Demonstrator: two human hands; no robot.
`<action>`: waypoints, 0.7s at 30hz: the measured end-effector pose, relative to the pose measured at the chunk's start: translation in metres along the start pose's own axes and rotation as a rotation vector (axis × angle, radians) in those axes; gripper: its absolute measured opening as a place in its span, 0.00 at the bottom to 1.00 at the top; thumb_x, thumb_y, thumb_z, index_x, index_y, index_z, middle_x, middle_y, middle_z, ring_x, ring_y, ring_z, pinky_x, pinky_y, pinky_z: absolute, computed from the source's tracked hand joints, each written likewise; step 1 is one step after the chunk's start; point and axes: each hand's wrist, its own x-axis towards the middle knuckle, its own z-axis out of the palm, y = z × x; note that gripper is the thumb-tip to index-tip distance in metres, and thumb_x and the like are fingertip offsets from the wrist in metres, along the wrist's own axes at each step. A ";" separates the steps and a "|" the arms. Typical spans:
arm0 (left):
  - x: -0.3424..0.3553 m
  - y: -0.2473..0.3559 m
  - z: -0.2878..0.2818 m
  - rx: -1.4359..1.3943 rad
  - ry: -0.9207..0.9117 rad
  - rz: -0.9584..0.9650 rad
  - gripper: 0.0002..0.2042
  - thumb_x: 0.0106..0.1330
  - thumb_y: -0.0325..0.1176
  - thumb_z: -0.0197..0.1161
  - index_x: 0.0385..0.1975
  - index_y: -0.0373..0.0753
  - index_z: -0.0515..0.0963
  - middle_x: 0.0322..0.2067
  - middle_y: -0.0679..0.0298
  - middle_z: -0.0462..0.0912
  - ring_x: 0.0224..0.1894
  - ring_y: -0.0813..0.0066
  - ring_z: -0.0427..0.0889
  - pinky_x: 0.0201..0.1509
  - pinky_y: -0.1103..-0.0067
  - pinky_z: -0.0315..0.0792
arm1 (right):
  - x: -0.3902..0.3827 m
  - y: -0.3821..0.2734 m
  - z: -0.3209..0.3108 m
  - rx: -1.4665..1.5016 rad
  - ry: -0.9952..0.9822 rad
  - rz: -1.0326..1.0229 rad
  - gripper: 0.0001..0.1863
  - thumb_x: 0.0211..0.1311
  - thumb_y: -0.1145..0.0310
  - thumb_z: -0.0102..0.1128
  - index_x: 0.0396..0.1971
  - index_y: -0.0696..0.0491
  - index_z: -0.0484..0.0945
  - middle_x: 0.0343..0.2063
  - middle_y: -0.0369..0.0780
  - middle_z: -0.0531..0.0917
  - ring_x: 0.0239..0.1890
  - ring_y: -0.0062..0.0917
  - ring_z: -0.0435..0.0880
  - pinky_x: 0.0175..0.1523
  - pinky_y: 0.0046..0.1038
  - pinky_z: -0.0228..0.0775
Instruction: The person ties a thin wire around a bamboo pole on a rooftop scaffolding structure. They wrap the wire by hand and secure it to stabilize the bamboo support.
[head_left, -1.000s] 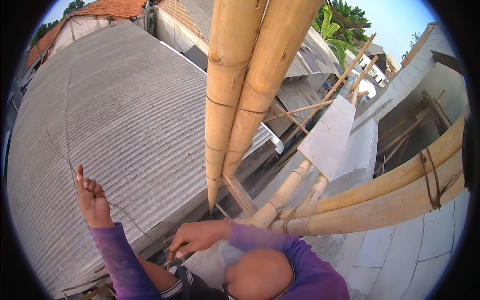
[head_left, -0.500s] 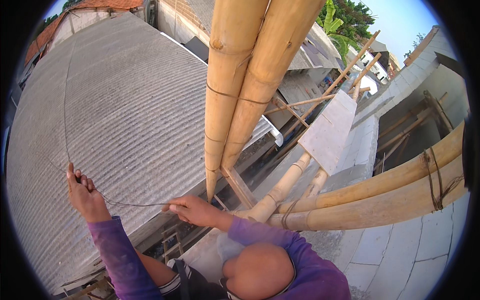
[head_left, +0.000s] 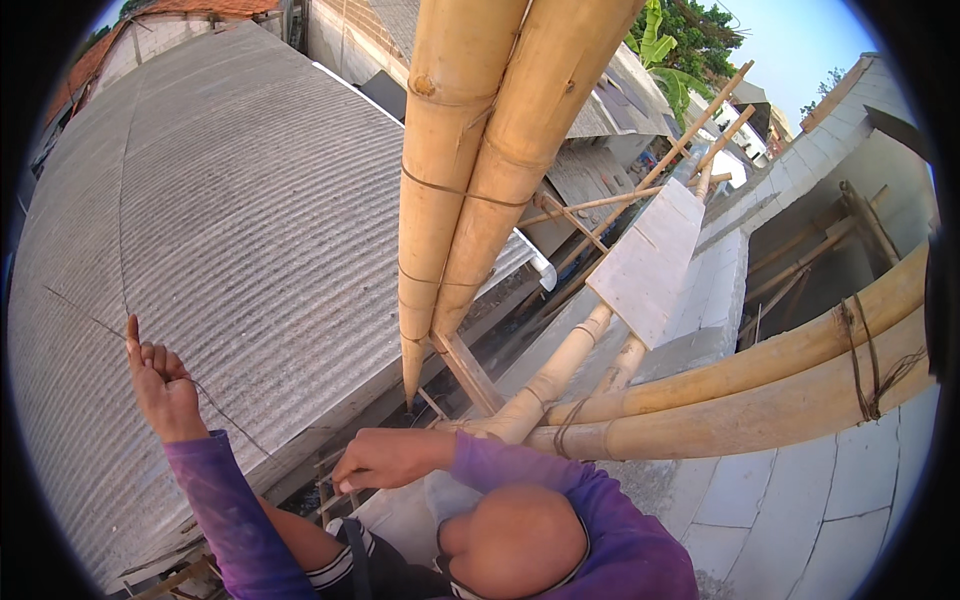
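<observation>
My left hand (head_left: 163,390) is out over the grey corrugated roof, its fingers closed round a thin dark wire (head_left: 228,422) and its index finger stretched up. One length of the wire hangs free below the hand toward the roof edge; other ends stick out past the fingertip. My right hand (head_left: 392,459) is just above my lap, fingers curled in, with no wire showing in it. Beyond it stand two thick upright bamboo poles (head_left: 455,165), bound together with wire. Two bamboo poles lying sideways (head_left: 700,408) cross to the right, also wire-tied.
The corrugated roof (head_left: 250,190) fills the left side. A pale board (head_left: 652,255) lies on bamboo poles ahead to the right. A grey block wall (head_left: 790,500) runs along the right, beside an opening with wooden props. A deep gap lies between roof and wall.
My right hand has let go of the wire and dropped lower, curling its fingers. The wire's freed end now hangs from my left hand, which has moved slightly down and left.
</observation>
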 end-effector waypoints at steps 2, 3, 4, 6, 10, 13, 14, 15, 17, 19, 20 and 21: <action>0.008 0.006 -0.005 -0.062 -0.021 -0.033 0.17 0.80 0.37 0.47 0.63 0.37 0.71 0.20 0.76 0.53 0.18 0.88 0.48 0.18 0.87 0.49 | -0.002 -0.012 -0.004 0.399 -0.115 -0.151 0.13 0.69 0.64 0.53 0.36 0.56 0.85 0.20 0.38 0.79 0.25 0.27 0.80 0.37 0.33 0.70; 0.013 0.012 -0.009 -0.114 -0.035 -0.063 0.17 0.80 0.36 0.47 0.63 0.37 0.70 0.19 0.76 0.53 0.18 0.88 0.49 0.18 0.86 0.49 | -0.005 -0.015 -0.011 0.441 -0.092 -0.038 0.14 0.69 0.64 0.53 0.37 0.57 0.85 0.20 0.37 0.78 0.25 0.25 0.78 0.36 0.31 0.70; 0.015 0.014 -0.013 -0.155 0.022 -0.086 0.17 0.80 0.36 0.47 0.63 0.37 0.70 0.19 0.76 0.53 0.18 0.87 0.49 0.18 0.86 0.49 | -0.009 -0.015 -0.022 0.494 -0.084 0.067 0.15 0.70 0.64 0.53 0.38 0.58 0.85 0.20 0.36 0.77 0.25 0.23 0.76 0.36 0.29 0.69; 0.017 0.016 -0.020 -0.116 0.068 -0.082 0.17 0.80 0.35 0.46 0.64 0.38 0.70 0.20 0.76 0.54 0.19 0.87 0.50 0.18 0.86 0.51 | -0.012 -0.016 -0.034 0.482 -0.061 0.249 0.17 0.70 0.64 0.53 0.46 0.61 0.82 0.22 0.37 0.79 0.25 0.22 0.77 0.36 0.28 0.70; 0.011 0.006 -0.022 0.054 0.065 -0.006 0.18 0.80 0.35 0.46 0.65 0.39 0.69 0.21 0.75 0.57 0.19 0.88 0.52 0.19 0.87 0.52 | -0.003 -0.023 -0.018 0.272 0.087 0.207 0.22 0.72 0.63 0.52 0.60 0.59 0.72 0.25 0.40 0.81 0.29 0.28 0.80 0.39 0.33 0.71; -0.001 -0.006 -0.010 0.060 -0.006 -0.014 0.17 0.81 0.35 0.46 0.65 0.39 0.69 0.24 0.73 0.61 0.22 0.87 0.58 0.22 0.86 0.58 | 0.006 -0.025 -0.003 0.247 0.166 0.148 0.24 0.71 0.64 0.53 0.63 0.58 0.69 0.26 0.42 0.82 0.32 0.31 0.83 0.43 0.34 0.73; -0.005 -0.011 -0.004 0.042 -0.002 -0.030 0.17 0.81 0.35 0.46 0.64 0.39 0.69 0.25 0.73 0.63 0.23 0.86 0.59 0.24 0.85 0.60 | 0.010 -0.024 -0.003 0.245 0.137 0.191 0.23 0.71 0.64 0.53 0.62 0.58 0.70 0.27 0.42 0.82 0.34 0.32 0.84 0.45 0.33 0.73; -0.010 -0.018 0.003 0.034 0.039 -0.045 0.17 0.81 0.35 0.46 0.64 0.39 0.70 0.26 0.73 0.64 0.25 0.86 0.61 0.26 0.84 0.62 | 0.012 -0.023 -0.004 0.265 0.151 0.159 0.23 0.71 0.64 0.53 0.62 0.58 0.71 0.27 0.43 0.82 0.36 0.33 0.84 0.47 0.33 0.74; -0.020 -0.030 0.012 0.043 0.112 -0.102 0.17 0.81 0.35 0.46 0.63 0.38 0.70 0.28 0.72 0.67 0.27 0.84 0.64 0.29 0.83 0.65 | 0.019 -0.024 -0.004 0.123 0.352 0.130 0.21 0.72 0.64 0.52 0.60 0.57 0.72 0.25 0.43 0.81 0.34 0.33 0.83 0.46 0.34 0.73; -0.032 -0.043 0.010 0.062 0.090 -0.172 0.16 0.81 0.36 0.46 0.62 0.38 0.69 0.30 0.71 0.69 0.29 0.83 0.66 0.33 0.81 0.68 | 0.021 -0.026 -0.006 0.057 0.517 0.047 0.19 0.73 0.64 0.52 0.58 0.57 0.74 0.24 0.43 0.81 0.32 0.32 0.83 0.44 0.34 0.73; -0.032 -0.048 0.009 0.048 0.072 -0.195 0.14 0.80 0.36 0.47 0.59 0.38 0.71 0.29 0.71 0.70 0.27 0.84 0.66 0.31 0.83 0.67 | 0.019 -0.027 -0.008 0.055 0.562 0.018 0.18 0.73 0.64 0.51 0.57 0.57 0.75 0.24 0.43 0.81 0.31 0.31 0.82 0.42 0.35 0.72; -0.030 -0.050 0.006 0.015 0.099 -0.233 0.14 0.80 0.36 0.47 0.57 0.38 0.71 0.29 0.72 0.70 0.26 0.84 0.65 0.29 0.84 0.66 | 0.017 -0.028 -0.010 0.084 0.571 0.065 0.17 0.73 0.64 0.51 0.55 0.57 0.76 0.23 0.43 0.80 0.29 0.31 0.82 0.40 0.35 0.72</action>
